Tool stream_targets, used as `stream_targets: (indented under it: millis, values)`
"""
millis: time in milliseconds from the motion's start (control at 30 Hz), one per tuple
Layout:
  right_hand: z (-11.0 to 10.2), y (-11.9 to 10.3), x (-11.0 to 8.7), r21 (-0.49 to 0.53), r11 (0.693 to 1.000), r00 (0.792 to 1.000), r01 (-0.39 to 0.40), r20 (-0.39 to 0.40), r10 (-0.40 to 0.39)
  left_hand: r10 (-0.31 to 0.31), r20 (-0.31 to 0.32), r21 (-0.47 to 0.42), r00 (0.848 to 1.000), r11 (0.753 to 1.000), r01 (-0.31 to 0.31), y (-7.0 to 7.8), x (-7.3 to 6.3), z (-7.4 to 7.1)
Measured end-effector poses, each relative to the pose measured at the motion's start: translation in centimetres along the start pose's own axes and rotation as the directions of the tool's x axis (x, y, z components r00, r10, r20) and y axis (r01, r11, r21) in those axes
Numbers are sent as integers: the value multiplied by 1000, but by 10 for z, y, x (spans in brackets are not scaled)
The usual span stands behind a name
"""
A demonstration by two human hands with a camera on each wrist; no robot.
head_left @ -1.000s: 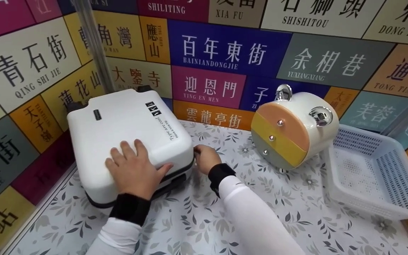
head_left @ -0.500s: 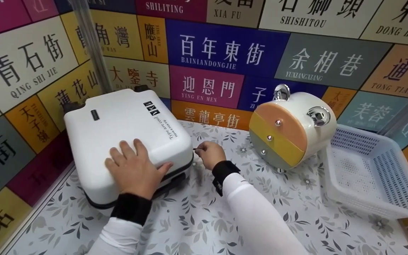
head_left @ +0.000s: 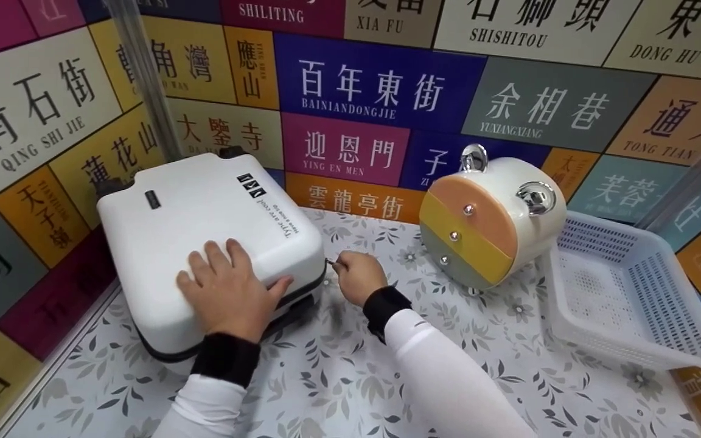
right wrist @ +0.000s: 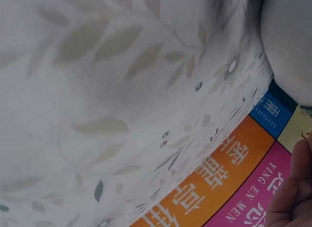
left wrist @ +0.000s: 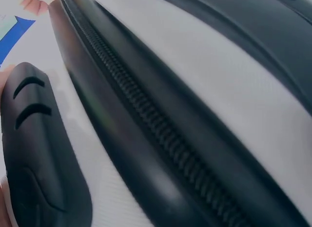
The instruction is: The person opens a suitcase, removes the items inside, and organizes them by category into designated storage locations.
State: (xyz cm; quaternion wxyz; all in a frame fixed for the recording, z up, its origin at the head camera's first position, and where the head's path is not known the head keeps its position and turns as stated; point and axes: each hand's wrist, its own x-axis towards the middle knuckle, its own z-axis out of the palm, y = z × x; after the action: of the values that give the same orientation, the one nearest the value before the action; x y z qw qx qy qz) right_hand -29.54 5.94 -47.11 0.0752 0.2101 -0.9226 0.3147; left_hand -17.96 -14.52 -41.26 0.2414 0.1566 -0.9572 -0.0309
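Note:
A small white hard-shell suitcase (head_left: 204, 201) lies on its side on the cloth, lettering on its upper face. My left hand (head_left: 229, 292) rests on that face near the close edge, fingers spread. At the right corner, my right hand (head_left: 359, 277) pinches a small dark zipper pull (head_left: 330, 262) between thumb and curled fingers. The left wrist view shows the black zipper (left wrist: 141, 105) running along the suitcase's side, its teeth together in the visible stretch, with a black carry handle (left wrist: 41, 149) beside it. Only fingers (right wrist: 292, 193) of the right hand show in the right wrist view.
Right of the suitcase stands a white round drum-shaped box (head_left: 490, 219) with a striped front and chrome ears. Beside it a white plastic basket (head_left: 636, 359) sits on the leaf-patterned cloth (head_left: 350, 389). Walls with coloured sign panels (head_left: 381, 79) enclose the back and left.
My right hand has drawn slightly outward from the suitcase's corner, and the zipper pull now shows between its fingers and the case. The left hand has stayed on the lid.

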Motion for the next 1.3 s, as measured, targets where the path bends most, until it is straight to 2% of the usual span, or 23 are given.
stream_targets:
  millis: [200, 333, 433, 500, 567, 667, 733, 800, 867, 967, 1033, 1133, 1300]
  values:
    - [2, 4, -20, 36, 997, 997, 66, -52, -64, -1, 10, 3, 1000, 1000, 1, 0, 0, 1]
    - [0, 5, -23, 36, 995, 996, 90, -23, -90, 10, 38, 3, 999, 1000, -10, -1, 1, -1]
    - [-3, 3, -21, 15, 998, 998, 62, 31, -62, 61, 82, -66, 995, 996, -55, -9, 0, -9]
    - [-5, 1, -19, -1, 999, 997, 38, 68, -38, 99, 107, -134, 989, 987, -84, -21, -2, -18]
    - [-5, -1, -16, -5, 1000, 994, 13, 110, -13, 118, 139, -193, 983, 977, -90, -39, -5, -29]
    - [-2, -4, -13, 5, 1000, 988, -7, 153, 6, 99, 206, -215, 974, 975, -54, -71, -6, -43]
    - [-1, -5, -12, 3, 1000, 986, -10, 166, 10, 98, 229, -241, 969, 970, -41, -90, -6, -46]
    - [-1, -6, -12, -10, 1000, 986, -11, 164, 12, 112, 196, -288, 974, 956, -52, -102, -7, -42]
    - [-1, -7, -12, -36, 999, 987, -9, 162, 15, 130, 120, -347, 984, 934, -81, -108, -8, -34]
    - [-1, -8, -12, -76, 997, 989, 7, 150, 5, 110, 8, -388, 994, 916, -98, -108, -11, -24]
    - [-1, -9, -13, -99, 995, 990, 17, 141, -3, 83, -28, -398, 996, 913, -87, -105, -13, -21]
    - [-2, -12, -15, -129, 991, 993, 24, 120, -9, 58, -45, -394, 997, 916, -71, -101, -15, -20]
    - [-2, -14, -18, -174, 984, 995, 31, 95, -15, 37, -20, -377, 999, 925, -42, -95, -16, -23]
